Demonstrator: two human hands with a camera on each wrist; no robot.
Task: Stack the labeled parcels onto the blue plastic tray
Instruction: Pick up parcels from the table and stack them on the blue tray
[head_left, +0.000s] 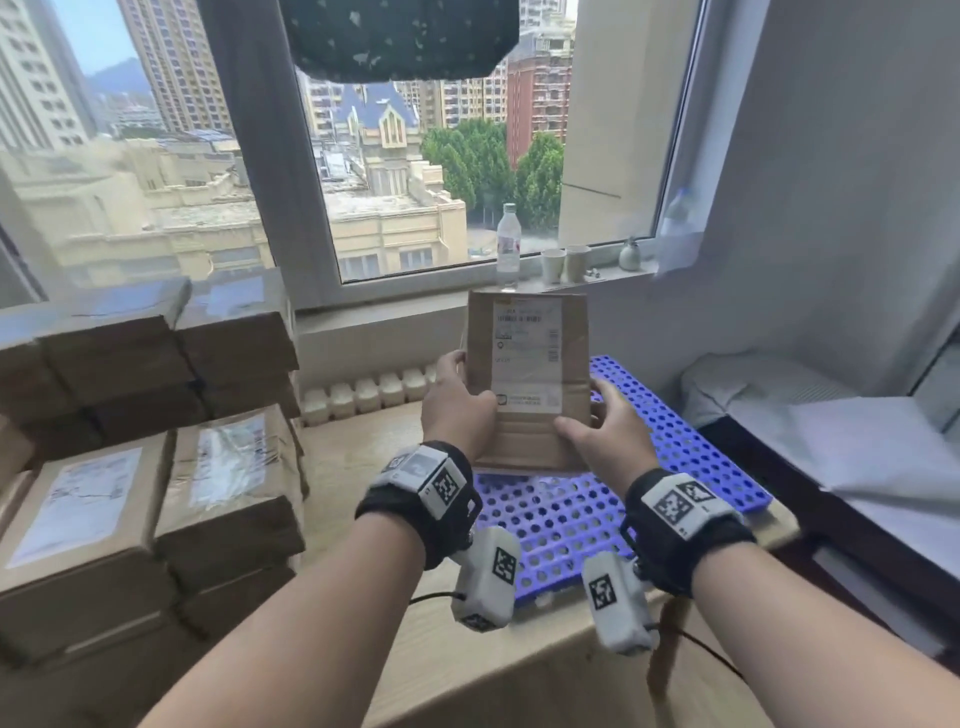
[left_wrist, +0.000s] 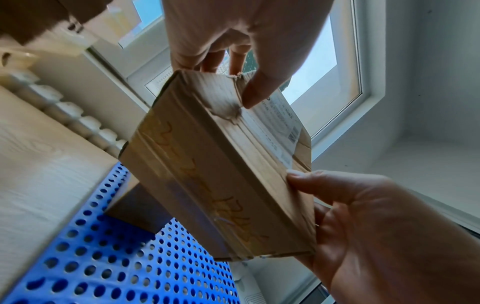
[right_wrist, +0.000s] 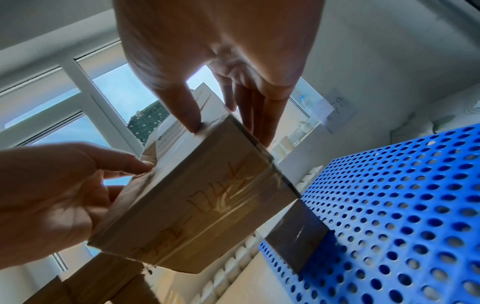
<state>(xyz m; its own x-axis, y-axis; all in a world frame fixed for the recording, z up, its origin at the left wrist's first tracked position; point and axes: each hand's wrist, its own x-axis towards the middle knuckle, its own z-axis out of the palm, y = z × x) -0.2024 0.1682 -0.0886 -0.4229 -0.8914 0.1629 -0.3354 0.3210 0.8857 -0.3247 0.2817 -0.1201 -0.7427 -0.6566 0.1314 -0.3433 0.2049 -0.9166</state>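
A brown cardboard parcel (head_left: 527, 379) with a white shipping label on top is held tilted, its far end raised, above the far left part of the blue perforated tray (head_left: 571, 525). My left hand (head_left: 462, 384) grips its left edge and my right hand (head_left: 597, 410) grips its right edge, thumbs on the label face. In the left wrist view the parcel (left_wrist: 221, 174) shows orange writing on its taped side, over the tray (left_wrist: 116, 267). A dark box-like shape (right_wrist: 296, 232), seemingly another parcel, sits on the tray (right_wrist: 402, 205) under it.
Stacks of brown labeled parcels (head_left: 156, 467) fill the table's left side. A water bottle (head_left: 508, 244) and paper cups (head_left: 566, 262) stand on the windowsill behind. White sheets (head_left: 857, 441) lie to the right of the tray. Small white blocks (head_left: 363, 392) line the table's back edge.
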